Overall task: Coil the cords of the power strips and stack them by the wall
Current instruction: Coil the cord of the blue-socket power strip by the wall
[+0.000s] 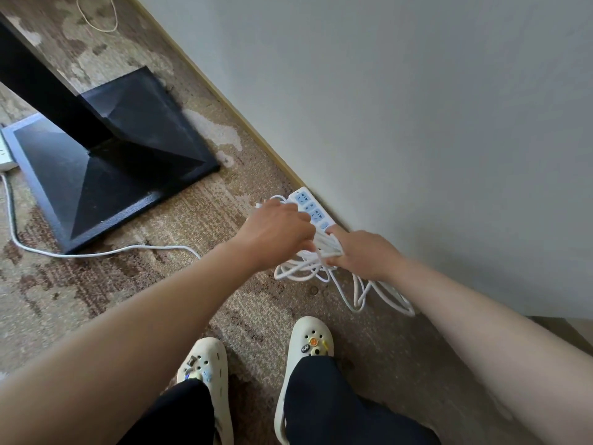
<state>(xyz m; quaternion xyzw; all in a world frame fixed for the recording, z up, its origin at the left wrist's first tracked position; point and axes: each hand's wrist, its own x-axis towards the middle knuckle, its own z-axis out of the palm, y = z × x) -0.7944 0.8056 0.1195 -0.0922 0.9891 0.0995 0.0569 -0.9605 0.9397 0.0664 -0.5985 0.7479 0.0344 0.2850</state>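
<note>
A white power strip [309, 207] with blue sockets lies on the carpet right against the wall's baseboard. Its white cord [324, 248] is bunched into loops between my hands, and loose loops trail onto the carpet below and to the right. My left hand [276, 228] grips the bundle from the left, just beside the strip. My right hand [361, 252] grips the same bundle from the right, at the strip's near end. A second white power strip [6, 157] shows partly at the far left edge, with its cord [96, 253] running across the carpet toward my hands.
A black table pedestal with a wide square base [122, 155] stands on the patterned carpet to the left. The grey wall [417, 123] fills the right side. A thin loop of string [96, 14] lies at the top. My feet in white clogs [311, 342] stand just below.
</note>
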